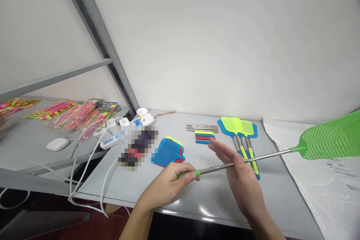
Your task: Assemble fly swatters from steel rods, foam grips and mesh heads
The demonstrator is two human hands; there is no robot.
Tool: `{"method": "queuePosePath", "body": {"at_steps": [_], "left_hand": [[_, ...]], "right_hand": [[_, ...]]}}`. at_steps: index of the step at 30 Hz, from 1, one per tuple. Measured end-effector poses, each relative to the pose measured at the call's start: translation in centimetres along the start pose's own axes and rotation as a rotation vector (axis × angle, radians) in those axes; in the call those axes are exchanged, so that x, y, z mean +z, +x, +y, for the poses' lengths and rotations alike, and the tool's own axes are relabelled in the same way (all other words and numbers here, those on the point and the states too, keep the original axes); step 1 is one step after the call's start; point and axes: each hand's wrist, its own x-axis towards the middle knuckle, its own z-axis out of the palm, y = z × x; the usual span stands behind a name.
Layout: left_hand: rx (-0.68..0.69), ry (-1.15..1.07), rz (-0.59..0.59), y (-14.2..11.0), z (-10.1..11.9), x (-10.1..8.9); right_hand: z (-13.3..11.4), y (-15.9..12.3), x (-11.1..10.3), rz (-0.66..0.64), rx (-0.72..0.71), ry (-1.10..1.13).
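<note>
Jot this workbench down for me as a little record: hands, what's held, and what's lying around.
Left hand: left hand gripping the green handle
Right hand: right hand, fingers extended, thumb at the metal rod
Held item: green mesh swatter, head to the right
Behind right hand: yellow and blue swatters
Loose parts: mesh heads, thin rods, colored tubes

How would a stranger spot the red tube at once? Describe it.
On the grey table, just this side of the metal rods, lie short coloured tubes. The red tube lies between blue ones, the only red among them.
</note>
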Motion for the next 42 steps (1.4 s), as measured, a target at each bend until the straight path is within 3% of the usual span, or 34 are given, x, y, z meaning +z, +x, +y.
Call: {"method": "queuePosePath", "body": {"at_steps": [4, 8, 10, 13, 15, 18, 20, 24, 27, 30, 34, 39, 42], "left_hand": [[-0.010, 0.007, 0.004, -0.3, -0.7, -0.7], [-0.029, 0.012, 0.021, -0.5, -1.8, -1.6], [-0.041, 0.020, 0.015, -0.4, -2.1, -1.7], [-0.047, 0.001, -0.007, -0.1, -1.9, -1.1], [-0.046, -0.039, -0.029, 0.2, -1.5, -0.4], [-0.045, -0.088, -0.047, 0.6, -1.0, 0.6], [-0.046, -0.108, -0.045, 0.7, -1.0, 0.8], [-0.051, -0.156, -0.039, 0.5, -1.6, -0.1], [-0.079, -0.163, -0.043, 0.3, -1.9, -0.9], [-0.112, -0.158, -0.093, 0.4, -2.0, -0.7], [-0.114, -0.164, -0.091, 0.7, -1.6, 0.2], [-0.077, -0.185, -0.110, 1.1, -1.1, 0.7], [-0.075, -0.239, -0.111, 1.2, -1.5, 0.7]], "right_hand": [[-0.3, 0.6, -2.4, 0.006, 0.047, 0.075], [-1.6, 2.1, -5.2, 0.271, 0.009, 0.331], [-2.0, 2.5, -5.6, 0.359, -0.049, 0.380], [-1.6, 2.3, -4.4, 0.358, -0.192, 0.305], [-0.8, 1.7, -2.8, 0.274, -0.227, 0.216], [0.5, 0.8, -1.1, 0.162, -0.155, 0.146], [1.0, 0.4, -1.1, 0.150, -0.088, 0.148], [0.6, 0.4, -4.1, 0.081, 0.096, 0.197], [-0.5, 0.9, -6.9, 0.204, -0.034, 0.224], [-1.5, 1.4, -8.0, 0.362, -0.154, 0.189], [-1.7, 1.7, -6.6, 0.453, -0.178, 0.121], [-0.8, 0.4, -4.0, 0.465, -0.125, 0.109], [-0.6, 0.1, -3.9, 0.441, -0.110, 0.084]]}}
